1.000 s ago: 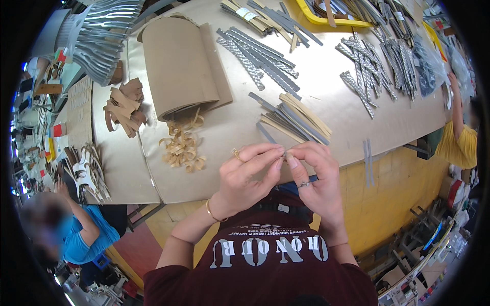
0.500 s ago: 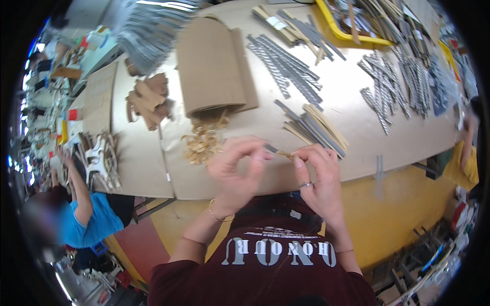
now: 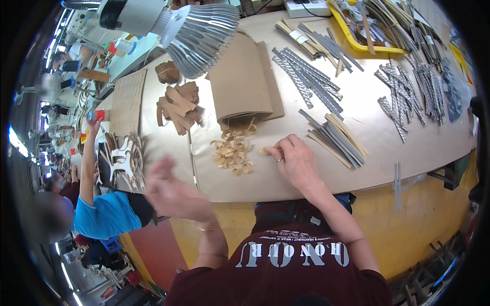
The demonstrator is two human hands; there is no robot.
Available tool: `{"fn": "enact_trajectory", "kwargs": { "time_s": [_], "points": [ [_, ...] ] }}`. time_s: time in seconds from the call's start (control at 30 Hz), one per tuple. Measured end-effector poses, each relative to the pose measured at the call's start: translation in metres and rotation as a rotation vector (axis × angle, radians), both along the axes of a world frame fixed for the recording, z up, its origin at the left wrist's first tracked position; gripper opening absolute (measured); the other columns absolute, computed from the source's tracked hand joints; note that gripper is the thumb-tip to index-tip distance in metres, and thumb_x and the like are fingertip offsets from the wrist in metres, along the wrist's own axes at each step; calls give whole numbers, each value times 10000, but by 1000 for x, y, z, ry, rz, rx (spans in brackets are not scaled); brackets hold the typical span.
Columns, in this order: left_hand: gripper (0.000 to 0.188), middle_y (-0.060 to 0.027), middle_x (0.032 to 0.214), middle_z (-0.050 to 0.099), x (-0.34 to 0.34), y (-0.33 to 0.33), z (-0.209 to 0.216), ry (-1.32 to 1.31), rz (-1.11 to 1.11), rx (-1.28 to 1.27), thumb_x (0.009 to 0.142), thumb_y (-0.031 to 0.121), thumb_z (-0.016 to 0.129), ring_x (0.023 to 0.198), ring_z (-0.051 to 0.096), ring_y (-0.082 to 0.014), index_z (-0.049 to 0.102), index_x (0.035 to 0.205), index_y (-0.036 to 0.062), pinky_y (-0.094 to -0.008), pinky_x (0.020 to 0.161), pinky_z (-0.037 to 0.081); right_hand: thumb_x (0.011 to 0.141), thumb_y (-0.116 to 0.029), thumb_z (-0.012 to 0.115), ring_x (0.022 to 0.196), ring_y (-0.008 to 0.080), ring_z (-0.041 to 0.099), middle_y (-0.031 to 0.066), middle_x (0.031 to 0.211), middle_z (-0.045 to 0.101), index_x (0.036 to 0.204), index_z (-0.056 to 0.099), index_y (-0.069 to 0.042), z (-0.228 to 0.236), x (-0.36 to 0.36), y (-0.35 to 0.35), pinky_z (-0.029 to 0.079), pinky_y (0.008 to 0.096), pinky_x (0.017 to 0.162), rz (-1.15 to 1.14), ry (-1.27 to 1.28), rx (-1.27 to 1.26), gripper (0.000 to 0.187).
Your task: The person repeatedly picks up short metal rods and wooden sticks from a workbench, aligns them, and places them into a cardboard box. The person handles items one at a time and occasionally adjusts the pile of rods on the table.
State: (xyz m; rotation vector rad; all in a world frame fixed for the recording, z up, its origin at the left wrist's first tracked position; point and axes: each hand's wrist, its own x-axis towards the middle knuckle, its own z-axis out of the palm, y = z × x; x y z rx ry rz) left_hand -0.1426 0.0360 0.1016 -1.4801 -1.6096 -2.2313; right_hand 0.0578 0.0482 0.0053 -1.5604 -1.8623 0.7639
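Note:
My right hand (image 3: 295, 162) is over the table with its thumb and fingers pinched on a small tan strip loop (image 3: 263, 151). Just left of it lies a loose pile of curled tan strip loops (image 3: 232, 155). My left hand (image 3: 176, 194) is off to the left at the table's front edge, smeared by motion, so its fingers cannot be read. Beyond my right hand lies a bundle of flat grey and tan strips (image 3: 334, 138).
Brown curved sheets (image 3: 240, 81) stand behind the loops, with brown strips (image 3: 178, 108) to their left. A metal lamp (image 3: 196, 38) hangs over the far left side. Patterned strips (image 3: 309, 76) and a yellow tray (image 3: 352, 38) lie farther right. A person in blue (image 3: 107, 214) is at left.
My hands have parted: the left swung left and toward me, the right moved slightly left toward the loops with the tan piece. The view has shifted, and the lamp shows more fully.

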Motion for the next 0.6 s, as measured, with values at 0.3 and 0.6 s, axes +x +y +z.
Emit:
{"fn": "enact_trajectory", "kwargs": {
  "time_s": [0.3, 0.6],
  "points": [
    [226, -141, 1149, 662, 89, -37, -50, 379, -777, -196, 798, 27, 673, 1020, 671, -289, 642, 1019, 64, -394, 909, 559, 883, -180, 705, 812, 301, 636, 105, 886, 604, 932, 652, -56, -8, 21, 0, 514, 408, 694, -23, 132, 113, 144],
    [234, -122, 1137, 673, 103, -39, -70, 608, -788, -158, 767, 43, 716, 981, 672, -279, 682, 996, 74, -376, 885, 570, 982, -209, 634, 832, 142, 605, 64, 977, 674, 1176, 660, -6, 25, 65, -12, 493, 286, 778, -154, 947, -300, 282]
  ]
}}
